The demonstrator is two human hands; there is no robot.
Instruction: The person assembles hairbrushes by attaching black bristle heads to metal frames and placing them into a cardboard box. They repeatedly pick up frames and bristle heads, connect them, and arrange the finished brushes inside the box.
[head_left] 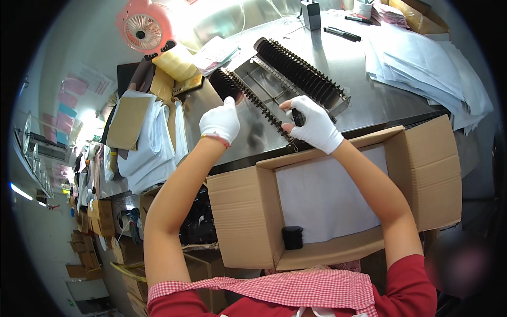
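Observation:
My left hand (221,122), in a white fingertip-less glove, is closed beside a metal rack (253,79) on the steel table. Its thumb is up against the near end of a short row of dark thin plates (226,85); what its curled fingers hold is hidden. My right hand (317,127), gloved the same way, is closed on a small black piece (298,117) at the rack's near end. A coiled, spring-like rod (256,101) runs along the rack's left side. Along the right side stands a long row of black plates (296,71).
An open cardboard box (237,216) lined with white sheet stands before me, a small black bundle (292,238) in its corner. White bags (422,63) lie at right, more bags (145,142) at left. A pink fan (145,29) and black pens (342,34) are farther back.

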